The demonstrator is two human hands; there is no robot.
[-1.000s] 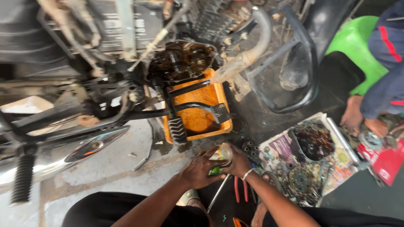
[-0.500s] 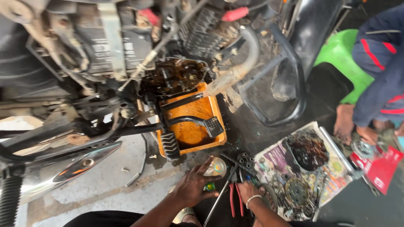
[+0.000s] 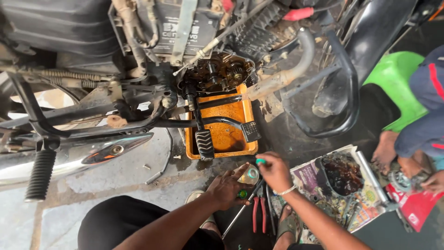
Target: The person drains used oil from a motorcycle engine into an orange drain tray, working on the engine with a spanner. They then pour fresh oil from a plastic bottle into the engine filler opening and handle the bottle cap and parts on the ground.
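Oily concrete under a motorbike: right hand [image 3: 274,171] pinches a teal-handled tool [image 3: 261,161] just near of the orange tray [image 3: 247,118], while left hand [image 3: 227,187] curls beside a small can [image 3: 251,175].

A grease-darkened left hand [image 3: 227,187] covers most of a small round object with a green rim [image 3: 243,194], leaving its kind unclear. The right hand [image 3: 275,172] closes around a teal-tipped tool [image 3: 261,161] whose shaft is hidden in the fist. A pale round container [image 3: 252,175] between the hands is partly masked by both. The red-handled pliers [image 3: 258,214] lie in shadow, jaws indistinct. Both forearms and the dark-trousered knee [image 3: 122,222] run off the bottom edge. A second person in a blue garment with a red stripe [image 3: 428,111] is cut off at the right edge, their hand [image 3: 434,181] blurred. Small parts on the printed paper sheet [image 3: 307,176] are too small to identify.
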